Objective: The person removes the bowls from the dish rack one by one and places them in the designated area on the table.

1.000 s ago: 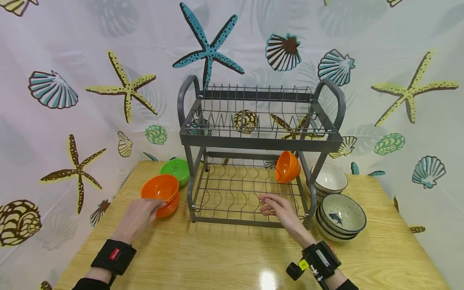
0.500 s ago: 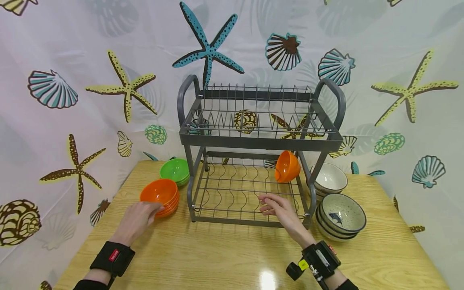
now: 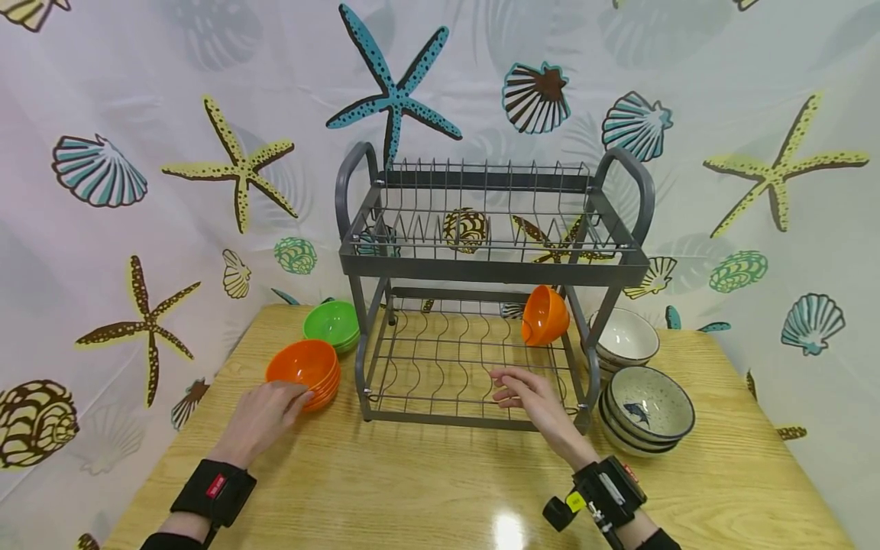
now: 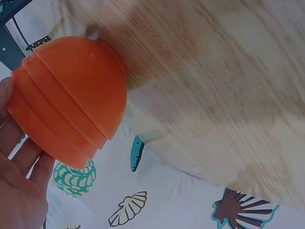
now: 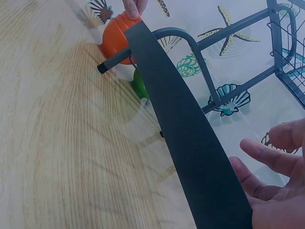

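At the left of the table stands a stack of orange bowls (image 3: 302, 363), several nested together. My left hand (image 3: 264, 420) pinches the near rim of the top bowl; in the left wrist view its thumb and fingers (image 4: 35, 164) lie at the rim of the stack (image 4: 90, 86). My right hand (image 3: 532, 401) hovers at the front of the dish rack's lower tier (image 3: 454, 420), fingers loosely bent and holding nothing. One orange bowl (image 3: 545, 317) leans on its side at the right end of that tier.
Green bowls (image 3: 333, 322) sit behind the orange stack. Right of the two-tier dish rack (image 3: 495, 270) stand white bowls (image 3: 627, 336) and, nearer, speckled bowls with a blue fish (image 3: 653, 405). A patterned curtain (image 3: 440, 69) hangs behind the table (image 3: 412, 489).
My left hand has lowered the top orange bowl slightly, and it sits deeper in the stack. The right hand has stayed in place.
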### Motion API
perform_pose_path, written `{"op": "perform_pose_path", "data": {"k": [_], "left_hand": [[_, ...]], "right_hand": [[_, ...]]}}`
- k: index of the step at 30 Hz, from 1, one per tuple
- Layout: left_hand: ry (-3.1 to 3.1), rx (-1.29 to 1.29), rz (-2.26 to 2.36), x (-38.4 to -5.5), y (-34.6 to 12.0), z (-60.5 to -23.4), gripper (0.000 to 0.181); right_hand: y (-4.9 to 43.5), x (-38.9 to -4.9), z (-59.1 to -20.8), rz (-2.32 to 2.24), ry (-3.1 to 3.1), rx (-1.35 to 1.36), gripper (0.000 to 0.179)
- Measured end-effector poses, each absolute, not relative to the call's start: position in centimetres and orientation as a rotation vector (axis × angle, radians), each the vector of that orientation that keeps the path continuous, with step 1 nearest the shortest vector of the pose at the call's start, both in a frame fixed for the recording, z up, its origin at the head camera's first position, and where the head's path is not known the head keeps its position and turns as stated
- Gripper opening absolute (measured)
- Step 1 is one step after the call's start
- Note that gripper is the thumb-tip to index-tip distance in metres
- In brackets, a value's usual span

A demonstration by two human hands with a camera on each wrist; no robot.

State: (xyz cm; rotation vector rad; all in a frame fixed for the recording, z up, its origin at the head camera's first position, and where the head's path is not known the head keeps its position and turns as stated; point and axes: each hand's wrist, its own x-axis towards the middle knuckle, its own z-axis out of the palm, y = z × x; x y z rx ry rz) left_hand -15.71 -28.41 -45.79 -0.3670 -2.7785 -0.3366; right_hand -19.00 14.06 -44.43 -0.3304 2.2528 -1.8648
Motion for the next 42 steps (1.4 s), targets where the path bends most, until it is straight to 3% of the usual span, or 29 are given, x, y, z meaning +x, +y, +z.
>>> {"op": "perform_pose_path", "data": {"k": [15, 31, 42], "left_hand": [[-2.614, -0.489, -0.328, -15.6, -26.0, -46.1, 0.056], [-2.646, -0.462, -0.611, -15.2, -23.7, -46.3, 0.057], [-2.73, -0.362, -0.881, -15.2, -22.9, -46.7, 0.057]], "right_hand": [[15.3, -19.7, -42.7, -1.82, 2.35, -0.322, 0.042], [17.2, -20.9, -41.1, -1.532, 2.756, -0.34, 0.048], [17.1, -21.4, -40.3, -1.199, 2.983, -0.434, 0.066]]}}
